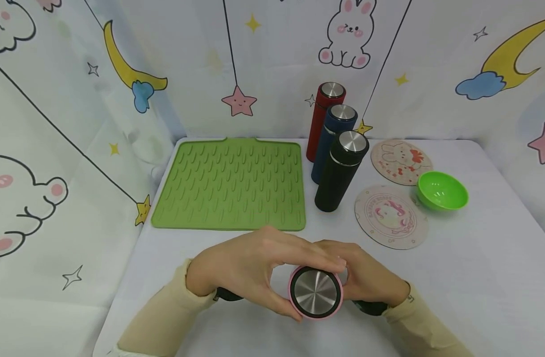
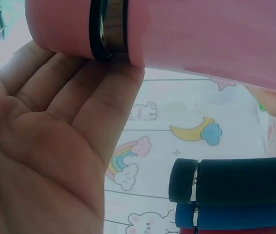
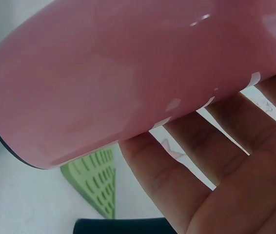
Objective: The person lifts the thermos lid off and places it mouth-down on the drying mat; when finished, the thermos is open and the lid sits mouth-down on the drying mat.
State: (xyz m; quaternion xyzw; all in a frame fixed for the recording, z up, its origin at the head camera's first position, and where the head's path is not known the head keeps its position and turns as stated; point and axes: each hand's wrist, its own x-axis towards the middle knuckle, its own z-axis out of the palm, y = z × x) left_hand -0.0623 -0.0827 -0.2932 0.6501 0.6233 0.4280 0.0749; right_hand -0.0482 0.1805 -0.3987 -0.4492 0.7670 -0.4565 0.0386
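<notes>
White cartoon-print backdrop (image 1: 54, 119) fills the left edge and the whole top of the head frame; white-covered table (image 1: 477, 287) below it.

Green ribbed mat (image 1: 230, 183) lies flat, left of center.

Left hand (image 1: 254, 263), lower center, beige sleeve (image 1: 165, 312): fingers on the far side, thumb on the near side, gripping the capped end of the pink flask (image 1: 316, 292). Left wrist view has those fingertips against the cap, by the black ring and shiny band.

Pink flask sits bottom center, between the hands, steel-topped end facing the head camera. Cap is on.

Upper center-right, three flasks stand in a close row, back to front: red flask (image 1: 318, 124), blue flask (image 1: 322, 153), black flask (image 1: 339, 176). All three have steel-topped caps on.

Right hand (image 1: 368, 275), right of the pink flask: fingers curved around its body, spread apart in the right wrist view. Thumb placement: can't tell.

Further right, two round mats: unicorn-print mat (image 1: 388, 218) nearer, bunny-print mat (image 1: 397, 161) behind. Green bowl (image 1: 442, 191), upright, just beside them at far right.
</notes>
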